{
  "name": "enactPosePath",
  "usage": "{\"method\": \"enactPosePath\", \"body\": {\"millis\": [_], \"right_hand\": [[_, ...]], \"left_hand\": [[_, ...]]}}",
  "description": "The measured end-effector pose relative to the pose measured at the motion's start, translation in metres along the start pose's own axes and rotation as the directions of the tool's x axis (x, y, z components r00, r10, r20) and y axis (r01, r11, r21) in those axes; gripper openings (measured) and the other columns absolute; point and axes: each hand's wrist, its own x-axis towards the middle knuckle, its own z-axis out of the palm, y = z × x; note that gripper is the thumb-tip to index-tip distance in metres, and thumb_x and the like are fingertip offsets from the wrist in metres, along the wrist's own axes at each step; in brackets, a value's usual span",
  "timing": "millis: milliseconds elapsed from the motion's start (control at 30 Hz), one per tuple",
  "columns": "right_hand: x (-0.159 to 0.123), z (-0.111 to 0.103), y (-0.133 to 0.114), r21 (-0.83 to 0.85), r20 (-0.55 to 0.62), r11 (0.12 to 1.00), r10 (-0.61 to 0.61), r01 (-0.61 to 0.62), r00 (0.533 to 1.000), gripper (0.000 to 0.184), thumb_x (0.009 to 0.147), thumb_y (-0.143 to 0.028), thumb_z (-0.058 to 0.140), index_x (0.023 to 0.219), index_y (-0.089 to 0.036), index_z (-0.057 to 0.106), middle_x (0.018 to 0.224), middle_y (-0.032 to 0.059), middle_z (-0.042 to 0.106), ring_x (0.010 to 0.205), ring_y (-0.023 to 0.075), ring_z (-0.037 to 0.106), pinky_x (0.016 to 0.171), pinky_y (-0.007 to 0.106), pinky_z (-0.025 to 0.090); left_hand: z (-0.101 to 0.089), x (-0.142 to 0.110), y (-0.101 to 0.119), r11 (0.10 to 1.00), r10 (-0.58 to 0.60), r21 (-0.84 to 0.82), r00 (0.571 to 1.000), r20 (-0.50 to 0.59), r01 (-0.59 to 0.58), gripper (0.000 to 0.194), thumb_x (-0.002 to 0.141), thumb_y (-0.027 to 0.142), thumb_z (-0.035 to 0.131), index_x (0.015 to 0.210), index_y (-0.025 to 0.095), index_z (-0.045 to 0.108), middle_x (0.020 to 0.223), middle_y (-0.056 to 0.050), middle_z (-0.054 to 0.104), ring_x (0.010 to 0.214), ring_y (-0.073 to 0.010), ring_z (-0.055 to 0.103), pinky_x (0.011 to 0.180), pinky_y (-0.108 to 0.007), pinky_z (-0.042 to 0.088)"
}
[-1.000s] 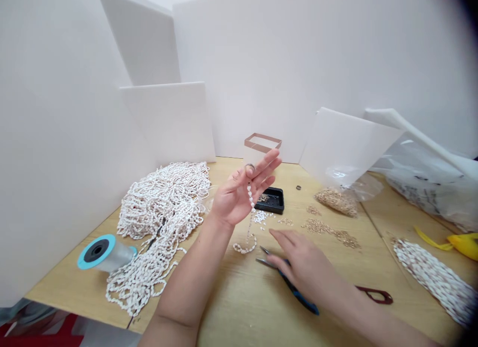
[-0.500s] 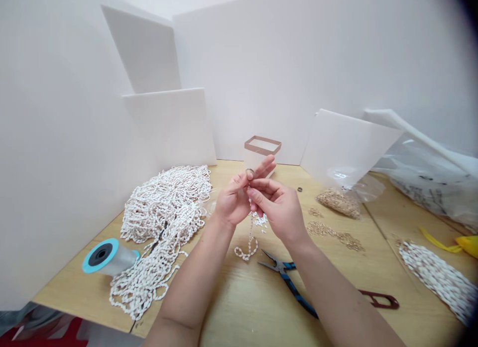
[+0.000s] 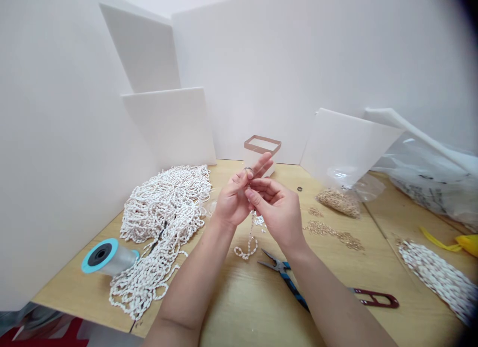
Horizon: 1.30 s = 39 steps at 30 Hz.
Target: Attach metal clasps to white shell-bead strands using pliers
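Above the middle of the table, my left hand [image 3: 232, 200] pinches the top end of a bead strand [image 3: 246, 255] between thumb and finger, its other fingers stretched upward. A ring shows at its fingertips. Close against it, my right hand [image 3: 278, 207] has thumb and fingers closed on the same strand just lower down. From there the strand hangs to the tabletop, where its white beads lie in a loose curl. Small loose white beads [image 3: 258, 219] lie behind, partly hidden by my right hand. The exact fingertip contact is too small to make out.
Pliers [image 3: 278, 265] and dark red thread snips [image 3: 379, 298] lie by my right forearm. White bead strands [image 3: 164, 202] heap at left beside a thread spool [image 3: 108, 257]. Gold-coloured findings [image 3: 332, 232], a filled bag [image 3: 339, 202] and bundled strands [image 3: 435, 275] lie right. A box [image 3: 262, 145] stands behind.
My right hand has shifted very slightly, and its forearm has moved a little left, showing more of the snips. Both hands keep their hold on the strand.
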Motion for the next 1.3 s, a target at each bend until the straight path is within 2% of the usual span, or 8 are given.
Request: {"method": "enactPosePath", "body": {"millis": [33, 100, 200, 500, 800, 967, 1300], "right_hand": [[-0.0009, 0.0012, -0.0007, -0.025, -0.021, 1.0, -0.011, 0.011, 1.0, 0.026, 0.079, -0.037, 0.081, 0.097, -0.019, 0.075, 0.087, 0.0056, 0.074, 0.066, 0.0141, 0.064, 0.058, 0.028, 0.051], [-0.0024, 0.0039, -0.0025, -0.065, -0.057, 0.998, -0.023, 0.02, 0.998, 0.025, 0.079, -0.038, 0.081, 0.095, -0.019, 0.075, 0.086, 0.0053, 0.075, 0.065, 0.0139, 0.062, 0.059, 0.028, 0.051], [-0.0038, 0.0078, -0.0045, -0.09, -0.088, 0.996, -0.032, 0.024, 0.996, 0.023, 0.079, -0.038, 0.081, 0.094, -0.02, 0.076, 0.084, 0.0052, 0.076, 0.063, 0.0135, 0.061, 0.058, 0.028, 0.05], [-0.0059, 0.0095, -0.0031, -0.087, -0.114, 0.995, -0.061, 0.051, 0.992, 0.025, 0.082, -0.039, 0.078, 0.099, -0.021, 0.08, 0.081, 0.0049, 0.076, 0.066, 0.0157, 0.064, 0.062, 0.03, 0.052], [-0.0072, 0.0091, -0.0027, -0.085, -0.104, 0.995, -0.061, 0.052, 0.993, 0.022, 0.083, -0.036, 0.077, 0.099, -0.021, 0.08, 0.082, 0.0049, 0.076, 0.072, 0.0193, 0.069, 0.066, 0.034, 0.055], [-0.0073, 0.0095, -0.0024, -0.068, -0.085, 0.996, -0.056, 0.05, 0.995, 0.021, 0.083, -0.035, 0.077, 0.097, -0.021, 0.079, 0.083, 0.0052, 0.077, 0.073, 0.0205, 0.07, 0.064, 0.034, 0.055], [-0.0068, 0.01, -0.0028, -0.053, -0.054, 0.995, -0.083, 0.08, 0.995, 0.017, 0.083, -0.035, 0.077, 0.093, -0.02, 0.079, 0.077, 0.0034, 0.074, 0.065, 0.0155, 0.064, 0.061, 0.03, 0.051]], "left_hand": [[0.0005, 0.0, -0.0002, 1.0, 0.016, 0.005, 1.0, -0.011, -0.016, 0.017, 0.088, 0.032, 0.071, 0.077, 0.021, 0.064, 0.145, 0.001, 0.06, 0.15, -0.0253, 0.038, 0.087, -0.03, 0.056], [0.0014, -0.0002, -0.0007, 0.999, 0.04, 0.016, 0.999, -0.031, -0.039, 0.018, 0.089, 0.032, 0.071, 0.076, 0.021, 0.063, 0.144, 0.001, 0.061, 0.15, -0.0246, 0.038, 0.111, -0.038, 0.045], [0.0025, -0.0008, -0.0008, 0.998, 0.05, 0.028, 0.998, -0.031, -0.049, 0.019, 0.09, 0.031, 0.068, 0.075, 0.021, 0.062, 0.144, 0.002, 0.061, 0.15, -0.0238, 0.037, 0.122, -0.041, 0.031], [0.0048, -0.0034, 0.001, 0.999, 0.031, 0.021, 0.999, -0.024, -0.031, 0.019, 0.089, 0.031, 0.069, 0.074, 0.02, 0.063, 0.147, 0.0, 0.059, 0.152, -0.026, 0.035, 0.126, -0.044, 0.025], [0.0042, -0.0034, 0.0034, 0.999, -0.006, 0.048, 0.999, -0.034, 0.007, 0.024, 0.086, 0.034, 0.074, 0.072, 0.02, 0.061, 0.147, 0.0, 0.059, 0.148, -0.0279, 0.04, 0.119, -0.044, 0.036], [0.0027, -0.0031, 0.004, 0.998, -0.022, 0.056, 0.999, -0.028, 0.023, 0.026, 0.085, 0.037, 0.075, 0.072, 0.02, 0.06, 0.146, -0.001, 0.059, 0.147, -0.0282, 0.043, 0.117, -0.043, 0.038], [0.0048, -0.0038, 0.0059, 0.998, -0.018, 0.066, 1.0, -0.02, 0.02, 0.025, 0.085, 0.037, 0.075, 0.072, 0.02, 0.061, 0.144, -0.001, 0.061, 0.144, -0.0273, 0.046, 0.117, -0.043, 0.039]]}}
